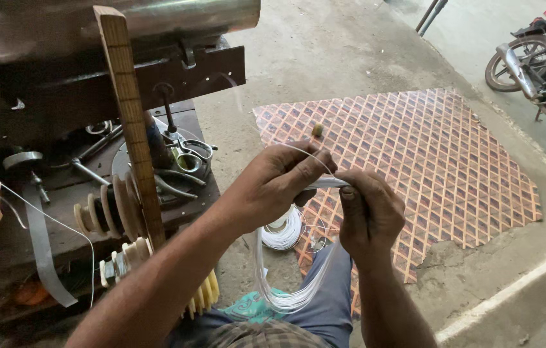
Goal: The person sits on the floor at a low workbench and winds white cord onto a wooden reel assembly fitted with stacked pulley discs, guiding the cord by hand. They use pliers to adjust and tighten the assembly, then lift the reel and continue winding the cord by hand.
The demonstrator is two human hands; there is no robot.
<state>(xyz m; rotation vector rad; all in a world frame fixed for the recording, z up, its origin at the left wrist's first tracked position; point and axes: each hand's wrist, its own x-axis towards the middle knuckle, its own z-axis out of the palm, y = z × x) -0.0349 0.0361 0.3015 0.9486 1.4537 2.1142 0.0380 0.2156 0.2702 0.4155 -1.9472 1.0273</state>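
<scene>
Floor: bare concrete floor (350, 58) runs under me, with a diamond-patterned mat (427, 154) spread ahead and a parked motorcycle (537, 58) at the far right corner.
Table: to my left the dark table (2, 251) carries pulleys (108, 212), a wooden slat (132, 122) standing upright, and scissors (189, 154).
Strands: a bundle of thin white strands (286, 293) loops down over my lap from between my hands; a small white coil (282, 232) lies on the floor below.
Left hand: my left hand (279, 180) has its fingers closed, pinching the strands near the top.
Right hand: my right hand (369, 212) has its fingers narrowed tight on the strand ends, just beside the left.
Doing it well: I judge that both pinches should sit close together, the ends level and the loop hanging free, so nothing tangles or slips.
</scene>
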